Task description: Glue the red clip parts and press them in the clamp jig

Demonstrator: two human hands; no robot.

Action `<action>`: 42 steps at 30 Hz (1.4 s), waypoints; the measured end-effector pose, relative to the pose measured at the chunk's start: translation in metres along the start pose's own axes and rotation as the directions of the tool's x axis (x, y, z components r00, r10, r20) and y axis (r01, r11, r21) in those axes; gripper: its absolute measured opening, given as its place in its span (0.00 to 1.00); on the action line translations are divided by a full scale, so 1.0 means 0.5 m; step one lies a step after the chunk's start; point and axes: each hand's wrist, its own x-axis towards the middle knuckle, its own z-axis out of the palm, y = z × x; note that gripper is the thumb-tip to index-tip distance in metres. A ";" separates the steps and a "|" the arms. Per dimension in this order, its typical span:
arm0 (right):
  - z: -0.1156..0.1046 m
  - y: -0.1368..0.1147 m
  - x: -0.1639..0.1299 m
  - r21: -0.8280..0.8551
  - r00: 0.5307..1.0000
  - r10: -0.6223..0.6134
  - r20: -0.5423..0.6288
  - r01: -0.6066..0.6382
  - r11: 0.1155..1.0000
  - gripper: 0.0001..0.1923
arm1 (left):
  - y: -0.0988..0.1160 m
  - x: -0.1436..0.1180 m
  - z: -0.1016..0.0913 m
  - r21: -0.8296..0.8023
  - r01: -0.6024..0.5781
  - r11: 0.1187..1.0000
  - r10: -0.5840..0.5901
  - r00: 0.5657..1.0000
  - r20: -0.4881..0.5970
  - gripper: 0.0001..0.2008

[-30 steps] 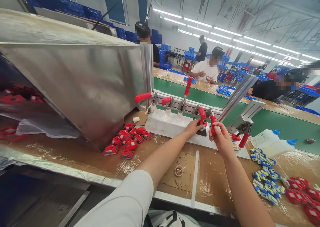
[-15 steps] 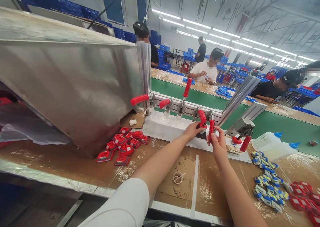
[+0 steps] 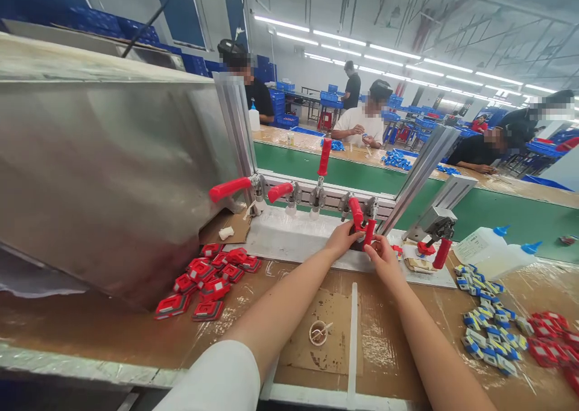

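1. Both hands meet at the fixture plate [image 3: 289,242] at the back of the bench, right under the row of toggle clamps.
2. The left hand [image 3: 342,240] rests on the plate with its fingers curled around the base of the red clamp handle [image 3: 355,213], touching it.
3. The right hand [image 3: 382,257] sits just beside, its fingertips pinching the lower red handle [image 3: 370,232] that hangs down next to the first one.
4. The two hands almost touch; whatever small part lies between them is hidden by the fingers.
5. Along the rail, three more red-handled clamps: one [image 3: 229,189] lying flat to the left, one short [image 3: 280,191], one [image 3: 324,156] standing upright.
6. On the left of the bench, a heap of red parts [image 3: 205,278] lies at the foot of a big sloping steel chute [image 3: 113,169].
7. To the right, a pile of blue-and-white parts [image 3: 486,323], and more red pieces [image 3: 552,341] at the edge.
8. Two white squeeze bottles [image 3: 491,251] with blue caps lie on their sides; one bears a label, too small to read.
9. A small cup [image 3: 318,332] sits on the cardboard near the front.
10. Across the green belt [image 3: 497,209], other people sit working.
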 end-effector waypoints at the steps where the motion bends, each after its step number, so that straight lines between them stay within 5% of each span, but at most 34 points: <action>1: 0.002 0.002 0.005 -0.052 1.000 0.006 -0.021 -0.007 0.999 0.25 | 0.001 0.000 0.000 0.000 0.001 1.000 -0.001 1.000 0.004 0.18; 7: -0.061 -0.023 0.000 -0.472 0.987 -0.055 -0.153 -0.024 0.881 0.22 | 0.000 0.002 0.001 -0.010 -0.010 1.000 0.010 1.000 0.021 0.20; 13: -0.155 -0.013 -0.036 -0.907 0.993 0.066 -0.095 -0.114 0.406 0.21 | -0.003 0.003 0.001 0.004 0.001 1.000 -0.001 1.000 0.020 0.24; 16: -0.151 0.000 -0.038 -0.938 0.991 0.111 -0.068 -0.102 0.332 0.22 | -0.005 0.006 0.003 0.004 0.009 1.000 -0.009 1.000 0.017 0.25; 30: -0.104 0.020 -0.036 -0.903 0.998 0.014 -0.053 -0.054 0.426 0.21 | 0.038 -0.008 0.008 -0.024 0.034 0.999 -0.033 0.999 0.003 0.24; 34: -0.112 0.016 -0.046 -0.830 0.985 -0.171 -0.015 0.083 0.552 0.18 | 0.045 -0.023 0.002 -0.003 0.063 0.998 -0.063 0.998 -0.023 0.26; 39: -0.119 -0.026 -0.081 -0.629 0.814 -0.576 0.072 0.485 0.607 0.22 | 0.071 -0.127 -0.062 0.060 0.104 0.993 -0.096 0.988 -0.123 0.19; 42: -0.105 -0.075 -0.105 -0.529 0.714 -0.693 0.098 0.627 0.572 0.26 | 0.120 -0.207 -0.103 -0.078 0.084 0.993 -0.082 0.996 0.029 0.21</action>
